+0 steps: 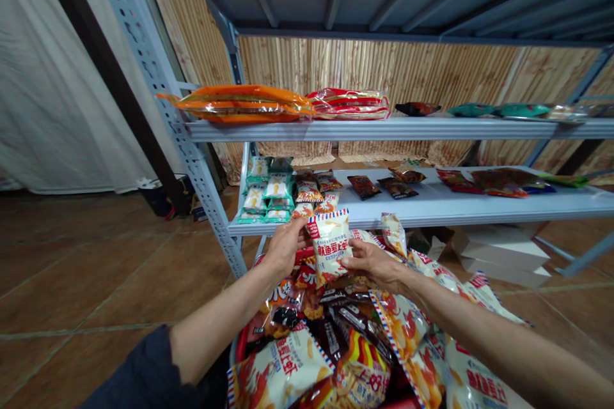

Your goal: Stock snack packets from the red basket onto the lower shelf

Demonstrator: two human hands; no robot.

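1. The left hand (pixel 286 246) and the right hand (pixel 371 263) hold one white, red-edged foil snack packet (pixel 330 246) upright, just in front of the lower shelf. Both hands are narrowly closed on it, one on each side.
2. This two-handed hold seems to keep the packet steady, its printed face forward and clear of the heap beneath.
3. Below the hands, a red plastic basket (pixel 235 351) overflows with glossy foil snack packets, too overlapped to count.
4. The lower grey steel shelf (pixel 484 212) seems to keep its packets grouped by kind, with roughly nine green-and-white packets (pixel 266 192) at its left end.
5. The upper grey steel shelf (pixel 398 130) carries one long orange bag (pixel 240 104) and one red bag (pixel 348 104), side by side, and two teal packets (pixel 499 110) farther right.
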